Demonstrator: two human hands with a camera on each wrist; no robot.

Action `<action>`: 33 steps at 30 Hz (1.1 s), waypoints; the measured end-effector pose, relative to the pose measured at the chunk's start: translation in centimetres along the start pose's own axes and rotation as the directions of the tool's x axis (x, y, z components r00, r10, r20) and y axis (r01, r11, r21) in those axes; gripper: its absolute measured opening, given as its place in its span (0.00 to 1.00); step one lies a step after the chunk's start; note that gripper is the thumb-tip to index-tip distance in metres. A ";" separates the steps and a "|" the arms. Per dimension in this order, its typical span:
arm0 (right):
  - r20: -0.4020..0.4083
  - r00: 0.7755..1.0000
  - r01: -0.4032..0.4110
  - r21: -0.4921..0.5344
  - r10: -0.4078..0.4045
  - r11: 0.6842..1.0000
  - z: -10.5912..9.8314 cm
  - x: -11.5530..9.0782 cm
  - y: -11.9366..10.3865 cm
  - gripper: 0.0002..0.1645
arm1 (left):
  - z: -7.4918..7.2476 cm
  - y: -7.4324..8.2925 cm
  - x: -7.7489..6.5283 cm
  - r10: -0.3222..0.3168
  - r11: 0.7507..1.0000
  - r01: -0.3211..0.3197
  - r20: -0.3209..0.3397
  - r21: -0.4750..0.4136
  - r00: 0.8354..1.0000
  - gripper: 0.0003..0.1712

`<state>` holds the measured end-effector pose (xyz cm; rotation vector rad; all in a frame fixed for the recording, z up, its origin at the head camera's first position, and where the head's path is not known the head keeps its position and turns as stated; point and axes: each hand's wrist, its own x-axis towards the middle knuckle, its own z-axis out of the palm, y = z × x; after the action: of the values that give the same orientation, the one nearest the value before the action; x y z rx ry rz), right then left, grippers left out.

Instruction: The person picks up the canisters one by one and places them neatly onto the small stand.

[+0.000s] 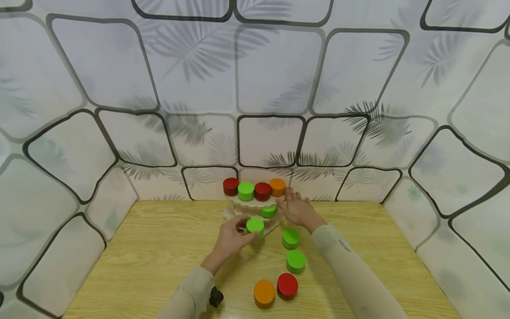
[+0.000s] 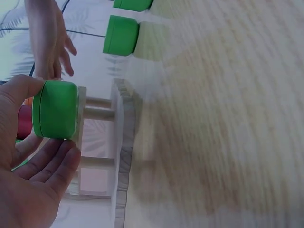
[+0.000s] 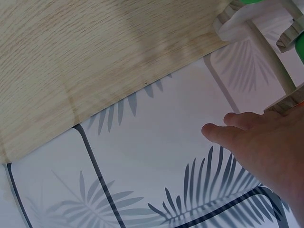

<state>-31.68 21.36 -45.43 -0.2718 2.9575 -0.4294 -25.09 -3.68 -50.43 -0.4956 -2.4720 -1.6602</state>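
Observation:
Thumb and fingers of my left hand point(image 1: 230, 238) grip a small green round container point(image 1: 255, 226), with a seam near one end in the left wrist view. It is at the front of a tiered wooden stand point(image 2: 124, 156), close to a lower shelf. My right hand point(image 1: 299, 212) lies along the stand's right side, fingers extended, fingertips right at the top shelf's end. On that top shelf, left to right, are a red container point(image 1: 231, 187), a green one, another red one and an orange container point(image 1: 277, 187). Another green container point(image 1: 268, 211) sits on the shelf below, partly hidden.
On the wooden table point(image 1: 151, 257), two loose green containers point(image 1: 295, 261) stand right of the stand's front. Nearer are an orange container point(image 1: 264, 293) and a red container point(image 1: 287, 286), side by side. A patterned curtain point(image 1: 275, 71) rises behind the stand and at both sides.

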 end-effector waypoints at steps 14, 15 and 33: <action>-0.007 1.000 -0.003 0.003 0.003 1.000 -0.2 -0.4 -0.2 0.49 | -0.5 0.3 0.9 0.026 0.999 -0.023 -0.086 0.040 0.996 0.25; -0.007 1.000 -0.003 0.004 0.003 1.000 -0.2 -0.4 -0.2 0.49 | -0.5 0.3 0.9 0.028 0.999 -0.024 -0.089 0.046 0.996 0.25; -0.001 1.000 0.000 0.002 0.000 1.000 0.0 -0.2 -0.1 0.49 | -0.3 0.5 1.2 0.040 0.999 -0.035 -0.140 0.036 0.989 0.27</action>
<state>-31.51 21.27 -45.39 -0.2713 2.9579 -0.4328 -26.04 -3.57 -49.55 -0.4040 -2.3705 -1.5798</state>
